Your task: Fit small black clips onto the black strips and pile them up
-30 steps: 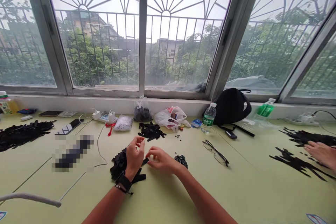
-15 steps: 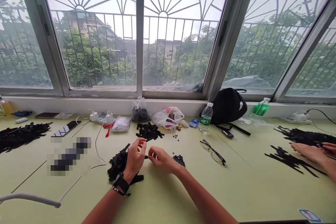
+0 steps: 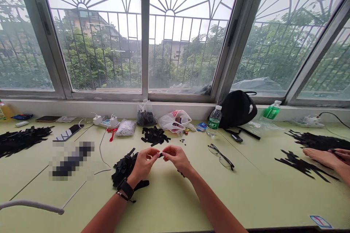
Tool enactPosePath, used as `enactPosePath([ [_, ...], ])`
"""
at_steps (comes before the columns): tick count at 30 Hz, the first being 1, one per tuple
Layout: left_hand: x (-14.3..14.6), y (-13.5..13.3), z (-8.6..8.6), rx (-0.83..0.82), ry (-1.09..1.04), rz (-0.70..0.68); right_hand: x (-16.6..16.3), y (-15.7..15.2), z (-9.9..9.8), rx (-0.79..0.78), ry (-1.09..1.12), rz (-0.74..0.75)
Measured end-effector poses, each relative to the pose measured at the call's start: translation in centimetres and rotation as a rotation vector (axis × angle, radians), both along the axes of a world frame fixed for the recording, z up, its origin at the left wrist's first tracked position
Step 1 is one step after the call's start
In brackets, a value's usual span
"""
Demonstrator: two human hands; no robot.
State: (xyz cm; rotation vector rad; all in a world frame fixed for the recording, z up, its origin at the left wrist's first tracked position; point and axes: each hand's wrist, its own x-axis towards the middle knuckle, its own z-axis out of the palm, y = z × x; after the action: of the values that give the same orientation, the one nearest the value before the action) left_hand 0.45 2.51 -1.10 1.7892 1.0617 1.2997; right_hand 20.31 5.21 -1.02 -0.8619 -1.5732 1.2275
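Both hands are pinching. The left hand (image 3: 144, 164) and right hand (image 3: 177, 158) meet in front of the chest, thumbs and fingertips closed on one small matte black piece (image 3: 161, 154). It sits in the air between them above the pale green table (image 3: 246, 204), mostly hidden by the fingers.

Handling, my read: very light, thin and limp, maybe rubber or foam, can't confirm the material. Low stiffness, so pinch close to the working end. Strips will likely tangle in heaps, so pull singly by a free end.

Counts:
- Black strip heaps: 5. One loose heap of black strips (image 3: 124, 167) is right under the left hand at 9 o'clock, one (image 3: 154, 135) at 12, one (image 3: 20, 140) far out at 9, and two (image 3: 317, 141) (image 3: 299, 164) at 3.
- Clear plastic bag of dark contents (image 3: 145, 113): 1, at 12.
- White plastic carrier bag (image 3: 175, 122): 1, at 1.
- Clear water bottles with green labels: 2 (image 3: 214, 121) (image 3: 272, 113), at 1 and 2.
- Black-framed glasses (image 3: 221, 156): 1 pair, at 2.
- Black wristwatch (image 3: 125, 188): 1, on the left wrist.

A co-worker's hand (image 3: 324, 158) lies at 3, on the strips, with a second hand's fingers just beyond. Its grip can't be told.
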Motion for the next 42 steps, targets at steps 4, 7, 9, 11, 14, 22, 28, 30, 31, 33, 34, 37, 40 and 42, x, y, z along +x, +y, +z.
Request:
enactPosePath([
  [4, 0.0, 0.0, 0.1, 0.020, 0.009, 0.044, 0.4, 0.0, 0.3, 0.119, -0.123, -0.093],
  [7, 0.2, -0.1, 0.1, 0.017, 0.021, 0.061, 0.6, 0.0, 0.5, 0.172, -0.167, -0.142],
  [9, 0.3, -0.2, 0.2, 0.014, 0.024, 0.064, 0.6, 0.1, 0.6, 0.150, -0.155, -0.099],
  [11, 0.4, -0.4, 0.3, 0.017, 0.032, 0.036, 0.4, 0.1, 0.5, 0.121, -0.130, -0.036],
  [14, 0.5, -0.6, 0.5, 0.025, 0.058, -0.014, 0.1, 0.0, 0.5, 0.085, -0.065, 0.054],
  [22, 0.6, -1.2, 1.3, -0.018, 0.066, -0.078, -0.1, -0.5, 1.0, 0.072, -0.021, 0.033],
  [28, 0.6, -0.6, 0.5, -0.091, 0.012, -0.114, -0.1, -0.9, 1.9, 0.075, -0.003, -0.019],
  [30, 0.6, -0.3, 0.3, -0.093, -0.026, -0.099, 0.0, -1.1, 2.3, 0.085, 0.017, -0.042],
  [31, 0.5, -0.2, 0.3, -0.095, -0.047, -0.099, 0.0, -1.1, 2.4, 0.089, 0.025, -0.052],
  [33, 0.5, -0.2, 0.3, -0.123, -0.092, -0.130, 0.1, -1.1, 2.5, 0.097, 0.032, -0.071],
  [34, 0.6, -0.2, 0.4, -0.146, -0.113, -0.150, 0.1, -1.1, 2.4, 0.100, 0.030, -0.074],
  [37, 0.5, -0.5, 0.7, -0.214, -0.162, -0.192, 0.1, -0.9, 2.1, 0.102, 0.010, -0.048],
  [40, 0.5, -0.7, 1.0, -0.242, -0.194, -0.230, 0.2, -0.6, 1.7, 0.099, -0.017, -0.020],
  [42, 0.5, -0.8, 1.1, -0.242, -0.208, -0.252, 0.5, -0.3, 1.6, 0.103, -0.021, -0.041],
])
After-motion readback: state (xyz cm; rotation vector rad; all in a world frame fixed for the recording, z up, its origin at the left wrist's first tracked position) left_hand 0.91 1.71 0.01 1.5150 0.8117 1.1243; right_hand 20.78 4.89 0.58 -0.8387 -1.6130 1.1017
